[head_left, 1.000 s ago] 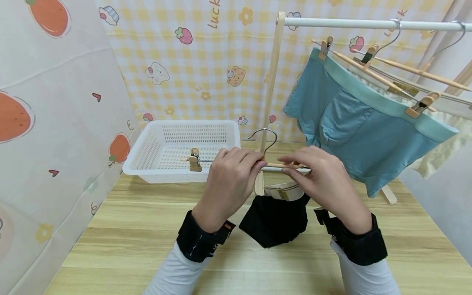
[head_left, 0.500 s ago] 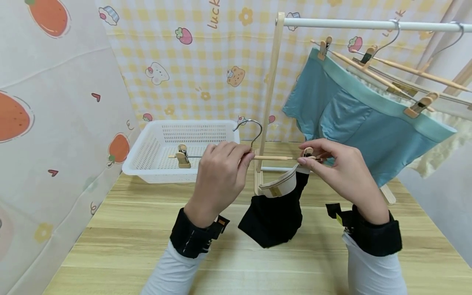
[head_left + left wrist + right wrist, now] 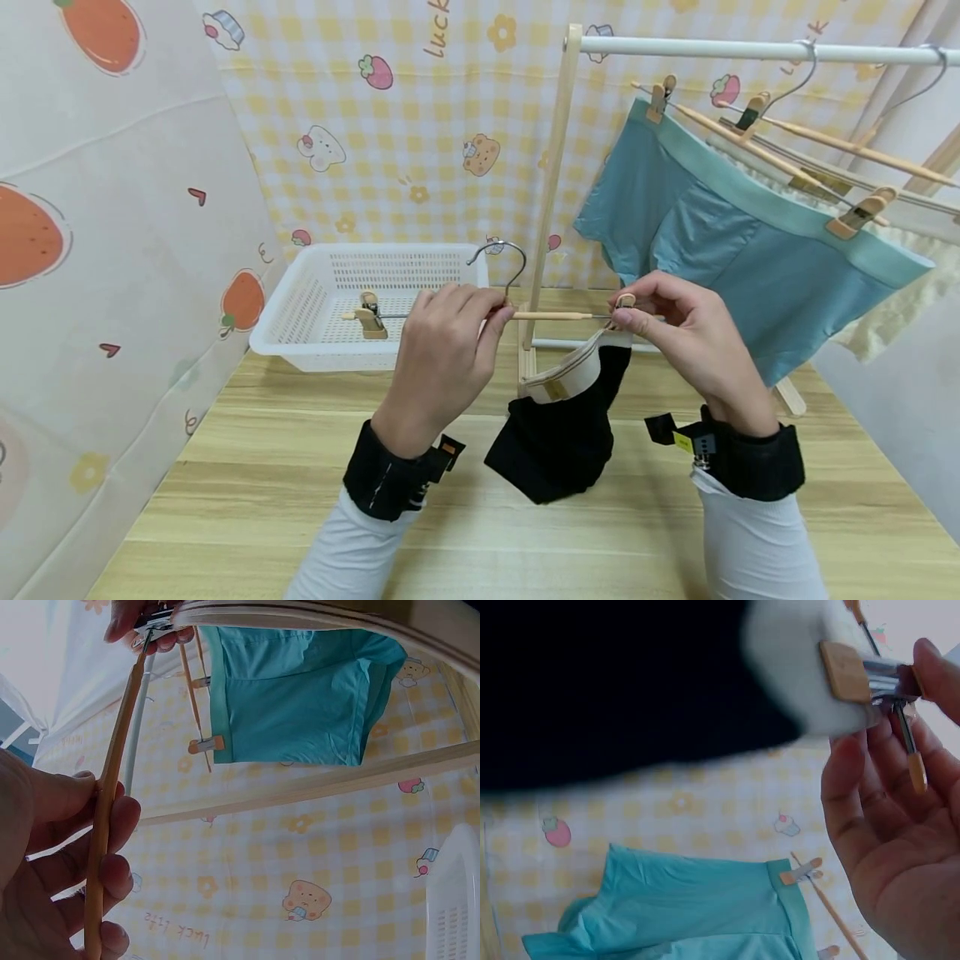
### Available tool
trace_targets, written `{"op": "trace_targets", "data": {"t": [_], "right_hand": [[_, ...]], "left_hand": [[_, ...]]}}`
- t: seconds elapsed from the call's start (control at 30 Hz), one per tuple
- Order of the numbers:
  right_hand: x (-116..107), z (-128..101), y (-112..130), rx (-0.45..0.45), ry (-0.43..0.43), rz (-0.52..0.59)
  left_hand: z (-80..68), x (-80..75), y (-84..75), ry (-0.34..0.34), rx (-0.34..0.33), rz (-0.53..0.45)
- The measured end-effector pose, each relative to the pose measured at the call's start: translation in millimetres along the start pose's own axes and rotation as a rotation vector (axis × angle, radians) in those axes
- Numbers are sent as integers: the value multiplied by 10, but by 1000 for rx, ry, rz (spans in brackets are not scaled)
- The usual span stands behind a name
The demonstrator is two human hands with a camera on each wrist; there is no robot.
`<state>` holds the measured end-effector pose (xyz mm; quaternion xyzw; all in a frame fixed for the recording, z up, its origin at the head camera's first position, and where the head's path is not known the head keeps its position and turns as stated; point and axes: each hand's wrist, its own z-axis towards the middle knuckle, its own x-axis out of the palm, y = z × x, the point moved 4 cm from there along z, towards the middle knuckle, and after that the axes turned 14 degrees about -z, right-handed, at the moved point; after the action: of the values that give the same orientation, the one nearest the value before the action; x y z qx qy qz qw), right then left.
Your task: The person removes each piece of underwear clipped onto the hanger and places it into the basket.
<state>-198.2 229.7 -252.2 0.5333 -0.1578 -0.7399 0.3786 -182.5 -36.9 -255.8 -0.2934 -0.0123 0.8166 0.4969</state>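
Wood-grain table (image 3: 225, 500), white basket (image 3: 300, 333); cartoon-print walls (image 3: 412, 150).

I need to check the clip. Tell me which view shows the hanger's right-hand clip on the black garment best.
The right wrist view: the clip fills the frame, biting the pale waistband. The head view shows it small; the left wrist view, only distantly.

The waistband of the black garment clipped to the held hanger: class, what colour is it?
Cream-white, on the waistband of the black garment; the head view shows it best.

Light wood-grain worktop (image 3: 300, 467); yellow checked cartoon-print backdrop (image 3: 390, 167) behind; white carrot-print curtain (image 3: 112, 250) at left.
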Motion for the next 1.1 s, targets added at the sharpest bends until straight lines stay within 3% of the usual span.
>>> {"op": "trace_targets", "data": {"t": [0.17,0.47,0.57,0.8,0.93,1.1], "right_hand": [[22,11,-10,8,-17,9],[56,15,-25,16,26,-35],[68,11,31,-50,-8,-101],[133,-48,243,-296,-133,-307],[156,-78,282,-361,-112,-384],[146,-80,259,-394,-83,-399]], "left_hand": [[-4,20,6,13,-1,12],[-11,9,22,8,-7,-2],[-14,6,29,4,-8,1],[-23,60,8,38,18,15],[-29,90,-9,54,31,0],[-29,104,-15,60,37,-17]]}}
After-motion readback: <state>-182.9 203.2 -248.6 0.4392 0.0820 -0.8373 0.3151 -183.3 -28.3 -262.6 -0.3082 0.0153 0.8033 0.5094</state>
